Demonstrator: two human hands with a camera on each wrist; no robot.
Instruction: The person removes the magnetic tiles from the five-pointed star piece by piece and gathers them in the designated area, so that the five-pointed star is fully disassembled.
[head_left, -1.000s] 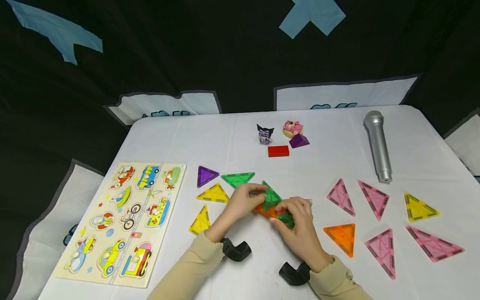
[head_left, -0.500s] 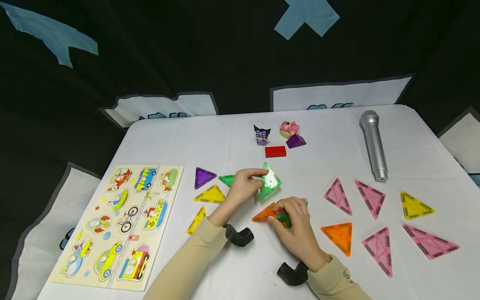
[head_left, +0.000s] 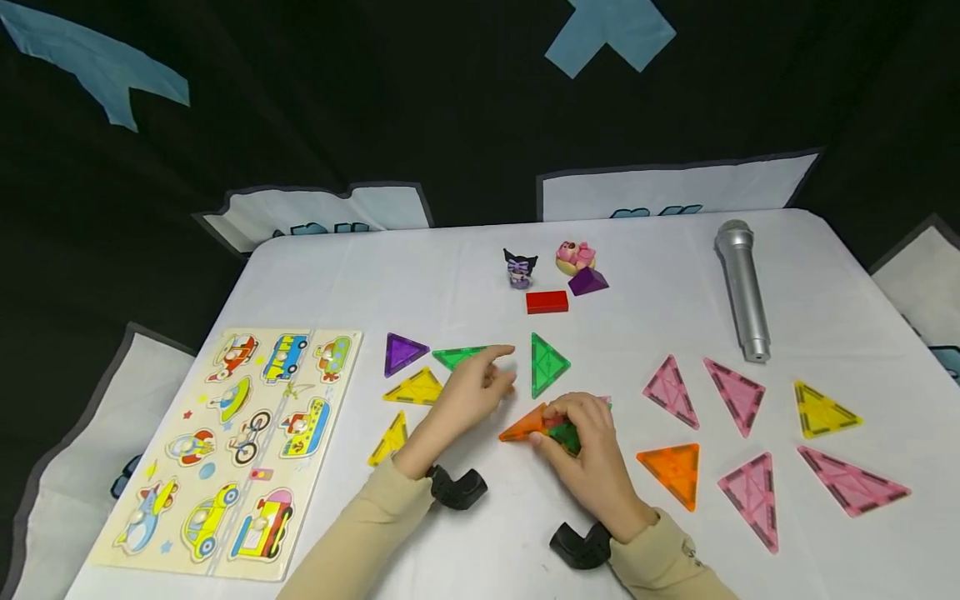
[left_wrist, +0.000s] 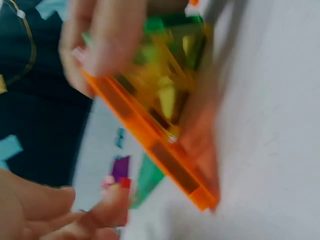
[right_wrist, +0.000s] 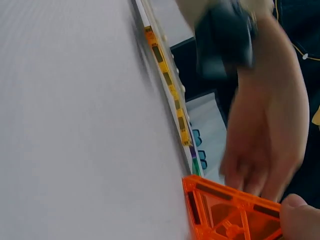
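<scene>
My right hand (head_left: 592, 446) grips a small cluster of translucent magnetic tiles, with an orange triangle (head_left: 525, 425) pointing left and green and pink pieces partly hidden under the fingers. In the right wrist view, the thumb (right_wrist: 300, 220) presses on the orange tile (right_wrist: 232, 210). The left hand (head_left: 468, 392) holds nothing; its fingers are loosely bent above the table, left of a green triangle tile (head_left: 549, 367) lying flat. Another green tile (head_left: 457, 357) lies partly behind the left hand. The left wrist view shows the cluster's orange edge (left_wrist: 150, 142) tilted up from the table.
Yellow (head_left: 415, 387) and purple (head_left: 403, 353) triangles lie at left, beside a wooden picture puzzle board (head_left: 281, 492). Pink (head_left: 671, 392), orange (head_left: 675, 473) and yellow (head_left: 825, 411) tiles spread rightward. Behind are a silver microphone (head_left: 742, 292), a red block (head_left: 547, 302), a purple block (head_left: 588, 282) and two figurines (head_left: 519, 271).
My left hand has lifted a green triangle off the cluster, set it down farther back on the table, let go and drawn back left. The right hand keeps holding the cluster.
</scene>
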